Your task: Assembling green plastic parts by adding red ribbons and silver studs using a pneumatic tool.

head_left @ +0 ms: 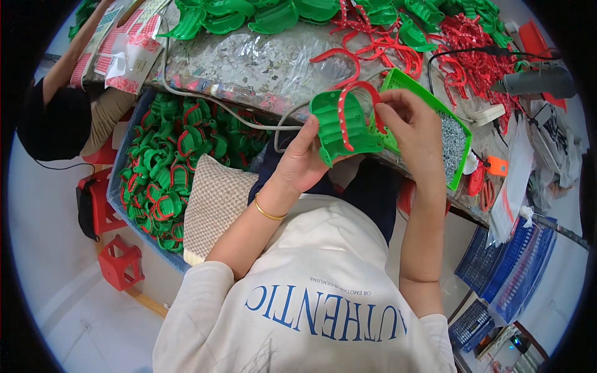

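A seated worker fits a red strap [356, 102] onto a green plastic piece [344, 127] held just above the near edge of the desk [249, 59], centre of the frame. The left hand [305, 158] cups the green piece from below, thumb raised along its left side; the right hand [410, 124] pinches the strap's right end between thumb and fingertips against the piece's right edge. The strap arches over the ribbed face of the piece, its left end lying low on it; whether either end is already seated cannot be told, so this one looks mid-assembly.

At left of the frame, below the desk, a blue bin [118, 186] is heaped with green pieces already carrying red straps [165, 171], which suggests a good share of the work is done. Much appears to remain: bare green pieces [249, 15] line the top edge of the frame, and loose red straps [472, 53] lie tangled at upper right. A green tray of small grey parts [457, 146] sits just right of the hands. Another person's arm [78, 53] reaches in at upper left, beside sheets of red-and-white labels [127, 43].
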`<state>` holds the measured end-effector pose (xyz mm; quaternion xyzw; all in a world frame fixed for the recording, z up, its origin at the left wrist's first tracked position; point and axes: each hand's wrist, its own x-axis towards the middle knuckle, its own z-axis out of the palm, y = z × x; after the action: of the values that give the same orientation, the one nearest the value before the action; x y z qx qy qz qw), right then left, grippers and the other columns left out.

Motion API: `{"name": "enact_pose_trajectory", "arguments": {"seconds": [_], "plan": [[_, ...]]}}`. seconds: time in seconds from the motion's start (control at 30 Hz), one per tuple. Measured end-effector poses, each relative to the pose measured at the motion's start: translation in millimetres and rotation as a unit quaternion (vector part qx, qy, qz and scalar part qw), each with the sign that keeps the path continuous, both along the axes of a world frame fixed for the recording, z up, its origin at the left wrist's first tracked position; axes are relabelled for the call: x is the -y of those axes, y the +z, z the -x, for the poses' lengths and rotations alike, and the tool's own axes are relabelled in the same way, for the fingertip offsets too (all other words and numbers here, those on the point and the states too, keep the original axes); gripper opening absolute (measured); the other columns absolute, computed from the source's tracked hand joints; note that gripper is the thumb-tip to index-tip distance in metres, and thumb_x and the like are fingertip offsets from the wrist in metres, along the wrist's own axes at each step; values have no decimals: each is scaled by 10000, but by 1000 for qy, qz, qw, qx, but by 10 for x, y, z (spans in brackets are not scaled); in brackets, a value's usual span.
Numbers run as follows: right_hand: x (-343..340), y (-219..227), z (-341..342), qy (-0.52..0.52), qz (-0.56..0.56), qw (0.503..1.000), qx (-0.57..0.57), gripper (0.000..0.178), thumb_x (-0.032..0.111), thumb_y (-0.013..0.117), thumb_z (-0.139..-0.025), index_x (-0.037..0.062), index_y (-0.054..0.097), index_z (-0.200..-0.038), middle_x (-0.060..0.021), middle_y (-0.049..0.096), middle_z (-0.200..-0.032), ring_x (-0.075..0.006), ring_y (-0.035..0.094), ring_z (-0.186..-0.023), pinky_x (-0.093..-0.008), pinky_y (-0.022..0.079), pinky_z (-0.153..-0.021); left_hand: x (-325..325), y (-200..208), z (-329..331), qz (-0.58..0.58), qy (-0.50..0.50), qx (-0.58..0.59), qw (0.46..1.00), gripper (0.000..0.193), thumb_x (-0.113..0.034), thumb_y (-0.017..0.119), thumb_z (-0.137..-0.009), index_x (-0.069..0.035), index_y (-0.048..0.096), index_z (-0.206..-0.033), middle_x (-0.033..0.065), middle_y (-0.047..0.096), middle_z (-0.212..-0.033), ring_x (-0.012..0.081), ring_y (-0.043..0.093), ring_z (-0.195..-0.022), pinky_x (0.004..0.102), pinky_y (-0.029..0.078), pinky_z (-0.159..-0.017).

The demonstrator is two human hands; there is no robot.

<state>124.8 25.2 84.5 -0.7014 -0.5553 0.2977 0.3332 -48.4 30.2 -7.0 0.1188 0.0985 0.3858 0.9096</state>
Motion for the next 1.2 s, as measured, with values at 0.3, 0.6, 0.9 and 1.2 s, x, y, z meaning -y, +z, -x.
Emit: {"name": "enact_pose_trajectory", "arguments": {"seconds": [0.3, 0.6, 0.9, 1.2], "plan": [[95, -182, -133, 21, 72, 966, -245, 175, 102, 640, -859, -26, 627, -978, -19, 637, -849, -75, 574, -769, -226, 458, -717, 21, 146, -48, -69, 14, -29, 997, 913, -350, 710, -807, -171, 129, -1488, 77, 380, -1418, 236, 456, -1247, 452, 449, -972], [162, -228, -156, 8, 73, 960, -269, 168, 90, 643, -858, -24, 625, -980, -22, 636, -847, -78, 577, -761, -225, 461, -716, 6, 118, -78, -132, 24, -98, 986, 1014, -283, 791, -723, -126, 148, -1491, 72, 389, -1409, 201, 432, -1256, 350, 407, -1014], [229, -230, -52, -22, 59, 983, -173, 124, 59, 631, -865, -16, 605, -959, -12, 629, -844, -55, 574, -740, -199, 454, -681, 82, 200, -72, -123, 44, -157, 979, 913, -151, 794, -701, -99, 260, -1439, 80, 439, -1325, 192, 469, -1175, 329, 443, -948], [216, -325, -62, -29, 58, 983, -173, 113, 57, 630, -865, -8, 607, -955, -8, 624, -834, -53, 573, -729, -197, 447, -660, 69, 149, -105, -152, 49, -174, 972, 905, -110, 764, -724, -112, 229, -1453, 75, 435, -1325, 167, 483, -1134, 301, 451, -909]]}}
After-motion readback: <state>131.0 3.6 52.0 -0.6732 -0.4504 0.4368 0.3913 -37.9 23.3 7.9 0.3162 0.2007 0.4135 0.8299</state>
